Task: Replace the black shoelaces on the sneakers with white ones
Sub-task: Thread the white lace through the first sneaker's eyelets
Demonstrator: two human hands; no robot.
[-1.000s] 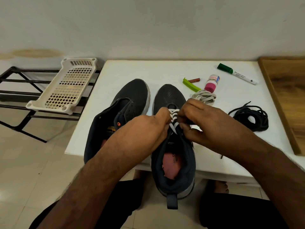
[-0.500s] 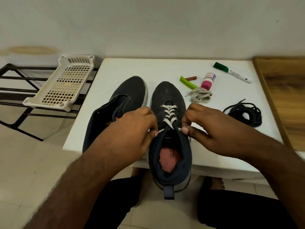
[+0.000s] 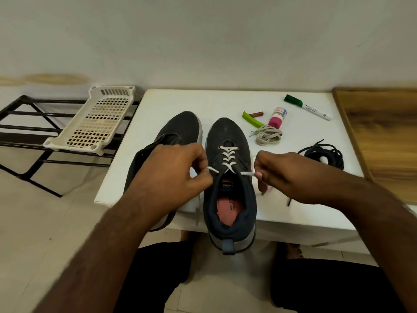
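The two sneakers [image 3: 228,141] are dark grey, almost black, with a pale grey sole edge. The right one has a pink insole [image 3: 226,207] and a white lace [image 3: 228,158] that crosses in a zigzag pattern. The bench [image 3: 203,102] is white. On it lie a coiled off-white lace [image 3: 268,137], a heap of black laces [image 3: 323,154], a green and white marker [image 3: 308,107], a small white bottle with pink cap [image 3: 277,117], and a lime green piece [image 3: 251,119]. The perforated tray [image 3: 94,123] is cream. The board [image 3: 383,136] shows brown wood grain.
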